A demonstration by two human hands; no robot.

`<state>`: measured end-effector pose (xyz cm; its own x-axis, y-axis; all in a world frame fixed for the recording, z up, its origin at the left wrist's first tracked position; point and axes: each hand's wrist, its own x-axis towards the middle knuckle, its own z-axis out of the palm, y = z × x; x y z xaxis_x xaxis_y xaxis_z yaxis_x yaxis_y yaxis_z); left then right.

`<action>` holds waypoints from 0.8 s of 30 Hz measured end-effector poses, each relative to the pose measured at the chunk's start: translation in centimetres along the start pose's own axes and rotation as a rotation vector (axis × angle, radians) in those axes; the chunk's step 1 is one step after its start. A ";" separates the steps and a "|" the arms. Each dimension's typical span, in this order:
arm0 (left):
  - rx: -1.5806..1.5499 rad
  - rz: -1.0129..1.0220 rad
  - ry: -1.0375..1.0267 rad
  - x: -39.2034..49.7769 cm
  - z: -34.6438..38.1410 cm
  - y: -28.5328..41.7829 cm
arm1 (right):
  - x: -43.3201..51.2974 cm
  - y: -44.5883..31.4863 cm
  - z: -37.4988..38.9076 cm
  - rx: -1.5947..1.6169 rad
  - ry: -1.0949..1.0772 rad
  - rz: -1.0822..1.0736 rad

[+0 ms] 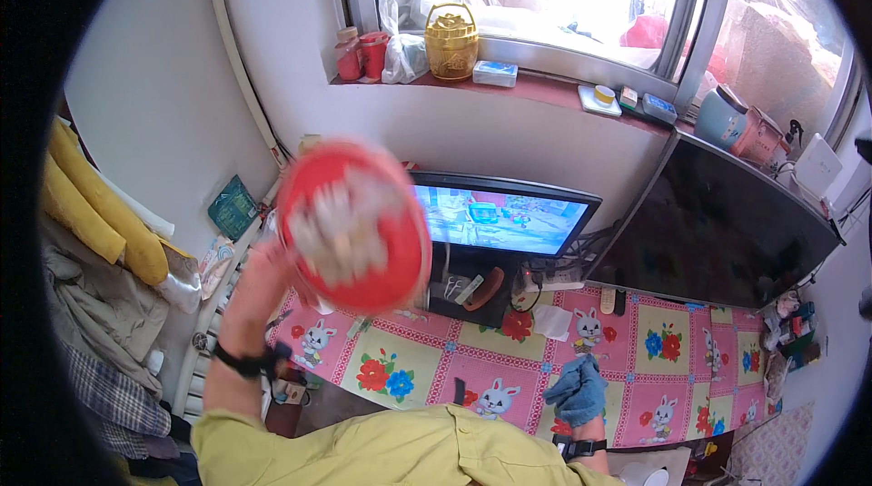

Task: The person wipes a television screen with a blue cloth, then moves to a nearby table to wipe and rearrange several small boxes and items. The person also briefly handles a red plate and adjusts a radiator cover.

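Observation:
My left hand (271,260) is raised above the table and grips a round red container (405,241) by its near left side. The container is blurred, with whitish pieces (337,234) showing inside it; I cannot tell what they are. Low over the right part of the tablecloth (623,404), my right hand (591,427) holds a blue cloth (579,387) that covers most of its fingers. The tablecloth is pink and cream, printed with rabbits and flowers. A lit monitor (504,217) stands behind the red container, which hides its left end.
A large dark television (715,227) leans at the right. Scissors (452,288) and a brown comb (484,290) lie on the monitor's base. Remote controls (608,301) and a white tissue (552,322) are near it. The windowsill holds a golden lidded bucket (452,43). Clothes (109,309) hang at left.

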<state>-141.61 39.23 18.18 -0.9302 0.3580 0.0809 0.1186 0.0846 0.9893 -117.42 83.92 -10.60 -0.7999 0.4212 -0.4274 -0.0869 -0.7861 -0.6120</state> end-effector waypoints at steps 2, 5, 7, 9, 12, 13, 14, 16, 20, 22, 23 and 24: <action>-0.044 0.232 0.034 5.1 1.6 5.6 | 0.8 -0.7 0.7 -0.230 0.016 -0.064; -0.084 0.384 -0.067 12.9 4.8 12.1 | 1.8 -1.7 1.6 -0.175 -0.054 -0.050; -0.036 0.389 -0.094 17.3 7.7 14.8 | 2.7 -2.5 1.9 -0.128 -0.054 -0.025; 0.024 0.385 -0.114 21.1 10.7 16.6 | 3.7 -3.0 2.1 -0.025 -0.103 -0.015; 0.080 0.385 -0.185 26.0 14.9 17.2 | 4.7 -3.6 1.9 -0.057 -0.022 -0.036; 0.113 0.364 -0.183 27.6 16.0 17.2 | 5.0 -3.8 1.8 -0.070 -0.002 -0.054; 0.136 0.353 -0.187 29.2 17.0 17.0 | 5.2 -4.0 1.6 -0.099 0.031 -0.060; 0.183 0.310 -0.206 32.0 18.1 16.7 | 5.7 -4.2 1.2 -0.160 0.095 -0.066; 0.224 0.227 -0.209 36.1 19.0 14.9 | 7.3 -4.7 0.7 -0.109 0.104 -0.051; 0.269 0.189 -0.195 37.6 19.6 13.9 | 8.5 -4.8 0.7 -0.168 0.154 -0.021; 0.291 0.169 -0.186 38.3 19.9 13.4 | 9.1 -4.8 0.7 0.068 0.084 0.033; 0.297 0.142 -0.181 38.9 20.1 13.0 | 9.7 -4.7 0.9 0.259 0.047 0.091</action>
<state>-169.29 72.99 31.75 -0.8236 0.5423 0.1660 0.3629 0.2790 0.8891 -125.37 91.33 -11.24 -0.7832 0.3595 -0.5073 -0.1696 -0.9085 -0.3820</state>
